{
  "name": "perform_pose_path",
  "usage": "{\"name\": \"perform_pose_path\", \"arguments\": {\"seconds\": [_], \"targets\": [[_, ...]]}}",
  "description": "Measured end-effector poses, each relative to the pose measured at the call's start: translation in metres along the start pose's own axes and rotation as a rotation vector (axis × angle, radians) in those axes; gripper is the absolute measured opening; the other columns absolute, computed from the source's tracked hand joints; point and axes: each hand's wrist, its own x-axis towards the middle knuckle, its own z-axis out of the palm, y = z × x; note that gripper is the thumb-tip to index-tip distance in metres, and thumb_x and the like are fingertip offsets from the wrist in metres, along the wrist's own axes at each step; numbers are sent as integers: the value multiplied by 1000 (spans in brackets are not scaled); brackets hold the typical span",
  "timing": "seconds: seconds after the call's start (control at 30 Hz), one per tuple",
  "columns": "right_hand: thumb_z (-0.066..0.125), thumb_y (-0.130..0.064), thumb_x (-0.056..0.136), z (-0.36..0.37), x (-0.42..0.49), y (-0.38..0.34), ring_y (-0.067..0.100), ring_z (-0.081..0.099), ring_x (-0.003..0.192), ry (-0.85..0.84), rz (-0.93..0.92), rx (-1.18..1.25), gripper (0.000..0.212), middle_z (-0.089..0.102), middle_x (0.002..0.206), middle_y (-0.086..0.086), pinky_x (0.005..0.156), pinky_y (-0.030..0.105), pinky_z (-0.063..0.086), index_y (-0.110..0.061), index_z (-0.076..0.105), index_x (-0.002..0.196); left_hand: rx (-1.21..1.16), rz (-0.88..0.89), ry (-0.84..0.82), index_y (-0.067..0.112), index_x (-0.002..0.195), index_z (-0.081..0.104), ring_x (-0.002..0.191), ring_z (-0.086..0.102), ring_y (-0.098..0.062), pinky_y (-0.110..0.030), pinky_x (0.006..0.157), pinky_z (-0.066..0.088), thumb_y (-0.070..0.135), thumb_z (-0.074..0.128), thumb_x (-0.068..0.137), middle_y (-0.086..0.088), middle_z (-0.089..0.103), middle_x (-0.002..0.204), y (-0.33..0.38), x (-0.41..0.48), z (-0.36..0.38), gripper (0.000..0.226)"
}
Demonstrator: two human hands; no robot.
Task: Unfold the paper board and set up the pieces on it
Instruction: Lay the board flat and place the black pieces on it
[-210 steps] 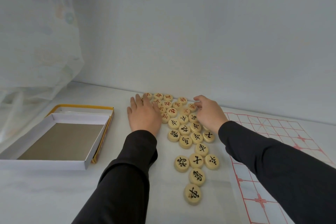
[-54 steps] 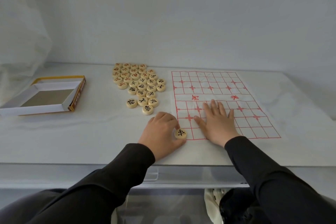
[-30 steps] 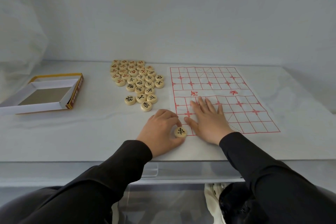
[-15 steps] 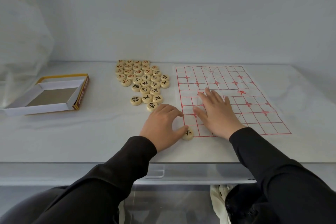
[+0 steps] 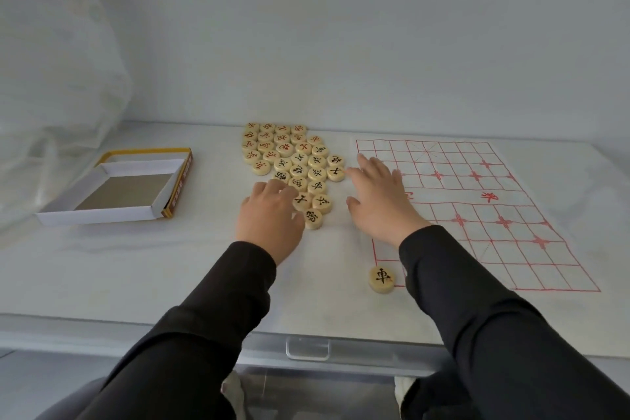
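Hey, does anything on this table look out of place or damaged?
Nothing much. The paper board looks faintly creased, one piece sits on its near left corner, and the other pieces lie clustered tidily beside it.

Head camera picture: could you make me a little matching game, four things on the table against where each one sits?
Things:
1 open box
2 paper board
3 lone piece
4 pile of pieces

Places:
A at the board's near left corner
B far left of the table
C between box and board
D spread flat on the right

Pairs: 1-B, 2-D, 3-A, 4-C
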Motion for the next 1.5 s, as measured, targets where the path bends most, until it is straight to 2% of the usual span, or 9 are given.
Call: {"name": "perform_pose_path", "arguments": {"seconds": [0.17, 0.27, 0.43, 0.63, 0.83, 0.97, 1.07, 1.27, 1.5], "targets": [[39, 3, 89, -6, 17, -18, 25, 34, 133, 7, -20, 276, 57, 38, 146, 8, 110, 39, 31, -15, 34, 143, 56, -27, -96, 20, 138, 39, 126, 36, -20, -31, 100, 38, 26, 43, 93, 2, 39, 140, -18, 1, -7, 46], [42, 5, 86, 3, 19, -16, 26, 47, 120, -50, 2, 220, 53, 50, 132, 8, 99, 39, 42, -16, 47, 134, 41, -16, -148, 21, 140, 36, 122, 40, -19, -30, 97, 40, 26, 43, 93, 2, 43, 137, -24, 2, -6, 47], [54, 0, 86, 14, 18, -13, 20, 48, 118, -41, -69, 193, 42, 56, 124, 3, 96, 33, 43, -20, 60, 123, 63, -22, -236, 23, 140, 35, 120, 40, -20, -32, 97, 42, 29, 42, 94, 1, 47, 133, -27, 4, -7, 47], [64, -23, 86, 19, 17, -17, 19, 49, 114, -34, -109, 159, 40, 59, 119, 2, 91, 27, 38, -21, 60, 125, 18, -25, -200, 23, 126, 51, 108, 47, -18, -29, 88, 45, 23, 39, 95, 1, 55, 118, -29, 5, -5, 34], [73, -31, 78, 20, 16, -22, 17, 51, 105, -11, -81, 153, 40, 59, 109, -2, 82, 26, 40, -20, 64, 115, -52, 7, -211, 24, 132, 48, 110, 49, -16, -25, 88, 41, 22, 42, 94, 2, 54, 120, -28, 5, -4, 38], [67, -16, 83, 19, 14, -24, 18, 53, 105, -22, -107, 148, 32, 58, 111, -1, 82, 25, 41, -19, 63, 115, -104, -18, -245, 22, 134, 47, 108, 53, -17, -25, 88, 42, 21, 46, 94, 2, 52, 124, -24, 6, -7, 41], [56, 5, 82, 15, 12, -21, 20, 50, 116, -35, -117, 176, 49, 55, 123, 4, 93, 26, 40, -19, 58, 124, -117, -27, -255, 22, 135, 46, 108, 54, -16, -23, 89, 41, 21, 48, 93, 2, 52, 125, -25, 6, -8, 42], [73, -24, 78, 13, 12, -22, 17, 50, 114, -39, -84, 159, 50, 58, 122, 0, 90, 27, 40, -20, 57, 126, -110, -31, -252, 22, 133, 49, 104, 54, -16, -22, 86, 41, 24, 52, 92, 2, 53, 121, -27, 6, -7, 40], [63, -12, 84, 13, 2, -23, 18, 55, 111, -8, -116, 174, 43, 59, 121, 3, 90, 26, 42, -19, 57, 126, -147, -25, -198, 21, 130, 52, 102, 55, -17, -21, 81, 41, 16, 52, 91, 1, 54, 119, -20, 4, -6, 39]]}}
